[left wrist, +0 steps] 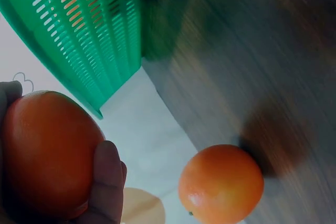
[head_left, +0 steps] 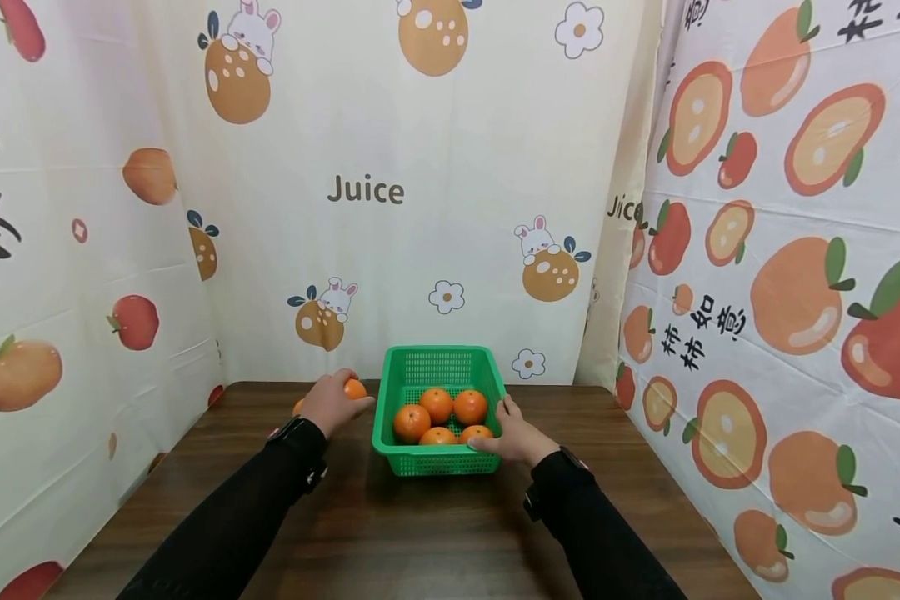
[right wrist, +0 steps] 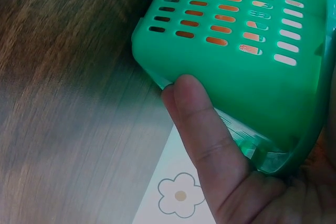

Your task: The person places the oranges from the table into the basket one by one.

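Note:
My left hand (head_left: 330,405) grips an orange (left wrist: 52,156), with the fingers round its side, just left of the green plastic basket (head_left: 442,463). Another orange (left wrist: 221,184) lies on the table below that hand; in the head view the hand covers most of it. Several oranges (head_left: 437,405) sit inside the basket. At the basket's right side, my right hand (head_left: 523,437) holds the rim, its thumb over the near right corner. The right wrist view shows its fingers (right wrist: 202,129) against the slotted outer wall.
A dark brown wooden table (head_left: 412,542) bears everything. Behind it hangs a pale curtain (head_left: 450,250) printed with fruit and flowers, and similar printed cloths close off the left and right sides. The basket stands near the table's back edge.

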### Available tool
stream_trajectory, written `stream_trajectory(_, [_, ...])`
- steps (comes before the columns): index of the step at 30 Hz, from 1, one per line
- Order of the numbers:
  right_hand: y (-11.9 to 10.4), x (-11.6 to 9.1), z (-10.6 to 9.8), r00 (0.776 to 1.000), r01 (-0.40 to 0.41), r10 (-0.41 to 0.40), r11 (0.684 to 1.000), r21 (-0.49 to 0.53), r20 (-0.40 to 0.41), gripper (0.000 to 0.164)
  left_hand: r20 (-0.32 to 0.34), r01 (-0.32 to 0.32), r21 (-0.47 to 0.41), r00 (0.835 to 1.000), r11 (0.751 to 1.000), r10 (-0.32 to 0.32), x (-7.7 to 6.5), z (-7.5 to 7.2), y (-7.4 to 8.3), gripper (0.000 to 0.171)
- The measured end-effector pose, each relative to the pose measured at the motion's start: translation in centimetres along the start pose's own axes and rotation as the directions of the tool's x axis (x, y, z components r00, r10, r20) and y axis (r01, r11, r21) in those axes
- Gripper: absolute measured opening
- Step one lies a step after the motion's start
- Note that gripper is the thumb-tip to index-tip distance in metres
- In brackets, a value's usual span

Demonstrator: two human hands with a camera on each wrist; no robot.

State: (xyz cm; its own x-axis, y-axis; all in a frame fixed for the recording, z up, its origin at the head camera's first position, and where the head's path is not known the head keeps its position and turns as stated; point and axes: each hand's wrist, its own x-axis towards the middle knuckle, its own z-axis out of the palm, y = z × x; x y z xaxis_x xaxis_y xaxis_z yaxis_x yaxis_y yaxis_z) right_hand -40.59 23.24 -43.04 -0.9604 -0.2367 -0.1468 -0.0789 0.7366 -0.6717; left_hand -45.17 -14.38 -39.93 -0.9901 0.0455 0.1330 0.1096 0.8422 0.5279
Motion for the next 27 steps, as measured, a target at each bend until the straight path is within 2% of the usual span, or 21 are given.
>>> stream_trajectory(11, [-0.1,-0.1,0.0,1.000,-0.010,0.010,1.000,-0.002,-0.016,0.108,0.001,-0.025,-0.081,1.000,0.996,0.025,0.2,0.1,0.7,0.057])
stream_trajectory(18, [0.2,0.1,-0.2,1.000,-0.011,0.011,1.000,-0.009,-0.016,0.112,0.017,-0.026,-0.238,0.999,0.971,0.031,0.7,0.4,2.0,0.058])
stream_trajectory(22, [0.1,0.2,-0.2,1.000,-0.010,0.010,1.000,-0.003,-0.018,0.111,0.016,-0.041,-0.259,0.999,0.965,0.046,1.0,0.5,2.8,0.061])
stream_trajectory(27, [0.1,0.2,-0.1,1.000,0.001,0.000,1.000,0.004,-0.012,0.112,0.053,-0.003,-0.274,0.998,0.962,0.019,1.7,0.8,3.3,0.060])
